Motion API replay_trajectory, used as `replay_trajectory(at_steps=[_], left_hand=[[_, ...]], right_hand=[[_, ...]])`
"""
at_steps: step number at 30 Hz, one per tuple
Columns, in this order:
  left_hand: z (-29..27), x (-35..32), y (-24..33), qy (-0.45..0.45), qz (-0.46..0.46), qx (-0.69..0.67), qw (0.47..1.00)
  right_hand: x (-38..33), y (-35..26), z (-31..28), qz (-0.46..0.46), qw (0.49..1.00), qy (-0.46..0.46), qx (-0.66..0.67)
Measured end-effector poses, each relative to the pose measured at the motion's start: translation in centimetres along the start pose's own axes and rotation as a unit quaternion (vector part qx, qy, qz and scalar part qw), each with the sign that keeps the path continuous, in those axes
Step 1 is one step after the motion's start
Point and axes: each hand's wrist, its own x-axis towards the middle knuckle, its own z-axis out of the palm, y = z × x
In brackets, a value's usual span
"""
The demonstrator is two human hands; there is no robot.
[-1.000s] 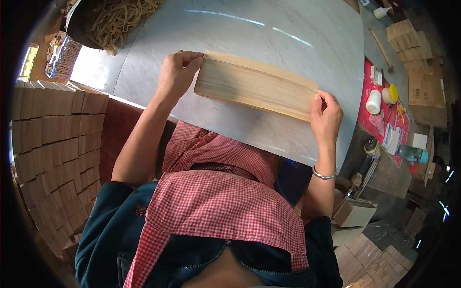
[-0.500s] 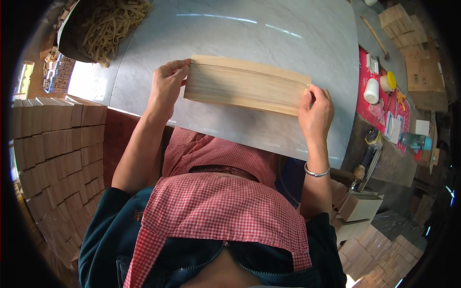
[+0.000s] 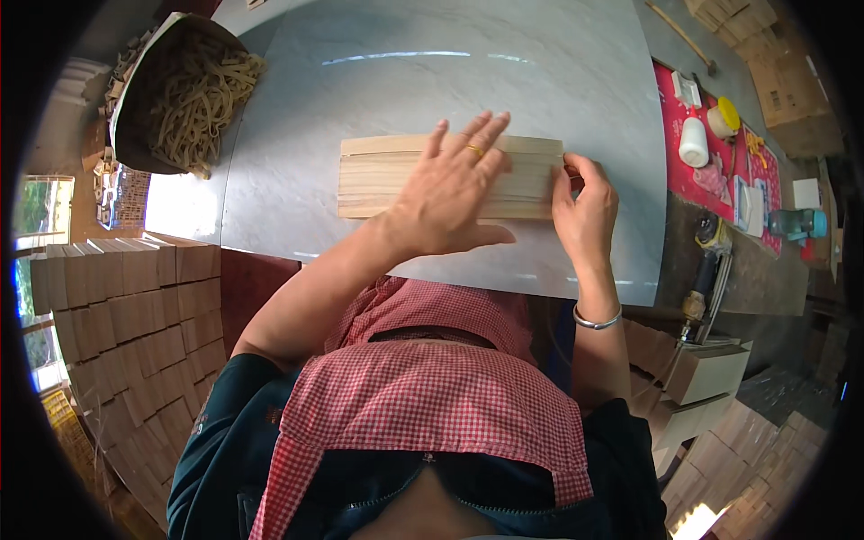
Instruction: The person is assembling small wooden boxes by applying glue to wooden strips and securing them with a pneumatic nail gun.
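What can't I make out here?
All in the head view:
- The middle of the wooden piece: the left hand covers it.
- Whether the left palm touches the wood: the back of the hand hides it.
- The bottom of the container: tan strips cover it.
- The far side of the light blocks: cut off by the top edge.

0 txt or nos. legible.

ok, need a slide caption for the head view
Left hand spread over a long wooden piece, right hand at its right end, above a grey table.
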Motion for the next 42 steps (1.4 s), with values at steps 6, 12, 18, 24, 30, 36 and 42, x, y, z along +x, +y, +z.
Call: replay_trajectory(at_steps=[6,12,18,24,30,36,42], left_hand=[[2.7,1.9,0.0,-0.056,0.01,-0.015,0.998],[2.8,2.1,-0.2,-0.035,0.024,-0.041,0.998],[2.8,2.1,-0.1,-0.029,0.036,-0.046,0.998],[2.6,1.9,-0.3,-0.043,0.009,-0.042,0.998],[2.7,2.2,0.0,-0.041,0.023,-0.039,0.998],[2.8,2.3,0.0,-0.039,0.032,-0.032,0.998],[2.9,2.1,0.0,-0.04,0.036,-0.034,0.998]], right_hand=[[0.5,0.3,-0.3,0.055,0.995,-0.026,0.081],[2.0,-0.2,-0.1,0.136,0.984,-0.061,0.095],[1.5,3.3,1.2,0.145,0.971,-0.013,0.188],[0.0,1.6,-2.6,0.222,0.914,-0.178,0.289],[-2.1,3.4,-3.5,0.257,0.849,-0.239,0.394],[-1.6,3.8,-3.2,0.262,0.853,-0.265,0.367],[-2.3,5.5,-2.4,0.104,0.939,-0.281,0.167]])
